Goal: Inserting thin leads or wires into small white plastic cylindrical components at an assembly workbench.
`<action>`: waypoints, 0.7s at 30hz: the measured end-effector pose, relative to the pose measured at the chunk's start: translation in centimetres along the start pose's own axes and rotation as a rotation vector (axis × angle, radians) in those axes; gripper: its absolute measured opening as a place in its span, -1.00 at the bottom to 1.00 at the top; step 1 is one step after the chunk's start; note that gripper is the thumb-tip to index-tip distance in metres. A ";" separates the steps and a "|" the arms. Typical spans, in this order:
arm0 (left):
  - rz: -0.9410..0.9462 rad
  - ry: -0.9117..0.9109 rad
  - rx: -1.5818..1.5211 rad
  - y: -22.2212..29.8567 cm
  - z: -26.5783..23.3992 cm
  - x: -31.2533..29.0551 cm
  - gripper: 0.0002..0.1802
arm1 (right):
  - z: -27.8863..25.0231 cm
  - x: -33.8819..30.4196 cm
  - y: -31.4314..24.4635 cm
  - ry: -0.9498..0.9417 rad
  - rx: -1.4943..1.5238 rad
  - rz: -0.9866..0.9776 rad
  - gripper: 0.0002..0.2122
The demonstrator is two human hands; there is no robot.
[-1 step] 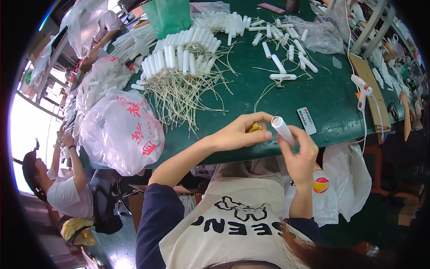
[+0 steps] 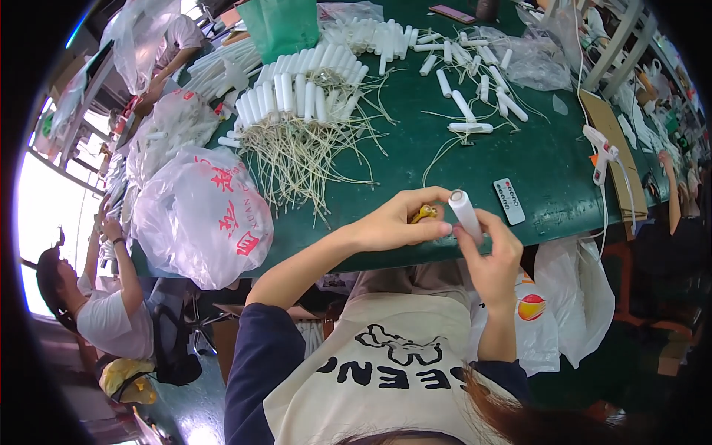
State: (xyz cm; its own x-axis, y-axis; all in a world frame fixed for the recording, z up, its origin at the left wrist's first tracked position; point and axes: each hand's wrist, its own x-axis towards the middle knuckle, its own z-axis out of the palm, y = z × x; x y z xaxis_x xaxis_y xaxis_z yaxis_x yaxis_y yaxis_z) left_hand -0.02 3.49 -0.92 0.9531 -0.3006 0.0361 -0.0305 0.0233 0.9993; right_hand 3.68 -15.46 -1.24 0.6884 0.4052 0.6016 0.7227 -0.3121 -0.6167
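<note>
My right hand (image 2: 493,256) grips a white tube (image 2: 466,215) between thumb and fingers, near the table's front edge. The tube is tilted, with its open end up and toward my left hand (image 2: 397,219). Curled in that left hand is a small yellow piece (image 2: 424,213), too small to name exactly. My left index finger reaches the tube's open end; whether it touches cannot be told. Farther off on the green table (image 2: 415,159) lies a row of similar white tubes (image 2: 285,93) with pale wires (image 2: 304,148) trailing toward me.
A full white plastic bag (image 2: 200,222) sits at the left edge. Loose wired tubes (image 2: 463,107) are scattered at the far right of the table. A small remote control (image 2: 509,202) lies right of my hands, and a white glue gun (image 2: 601,154) farther right. A co-worker (image 2: 111,311) sits at left.
The white tube has tipped slightly more upright, and my right hand has shifted a little left with it. My left hand looks unchanged.
</note>
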 end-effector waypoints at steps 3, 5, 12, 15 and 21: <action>0.113 0.061 0.036 -0.3 0.3 -0.3 -0.68 | 1.3 -0.6 -0.1 -0.141 0.111 0.062 -0.72; 0.112 0.122 0.039 0.5 0.2 -0.8 -0.71 | 1.6 -0.5 -0.6 -0.204 0.197 0.104 -0.73; -0.009 0.742 0.855 6.8 -6.2 -0.6 -0.52 | -0.5 0.4 1.3 -0.051 0.072 0.066 -0.78; -0.199 1.029 1.439 6.6 -12.8 0.7 -0.37 | -0.7 0.0 1.7 -0.080 0.050 0.069 -0.86; -0.354 1.177 1.717 3.4 -21.8 1.6 -0.31 | -0.8 -0.9 2.2 -0.144 0.024 0.127 -0.92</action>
State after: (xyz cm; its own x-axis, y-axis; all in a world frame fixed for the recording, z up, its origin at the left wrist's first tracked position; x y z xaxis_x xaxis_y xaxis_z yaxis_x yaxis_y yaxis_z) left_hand 7.95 23.85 2.20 0.6532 0.5186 0.5517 0.6254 -0.7803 -0.0071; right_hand 4.65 -17.18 -2.73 0.7565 0.4834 0.4405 0.6279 -0.3482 -0.6961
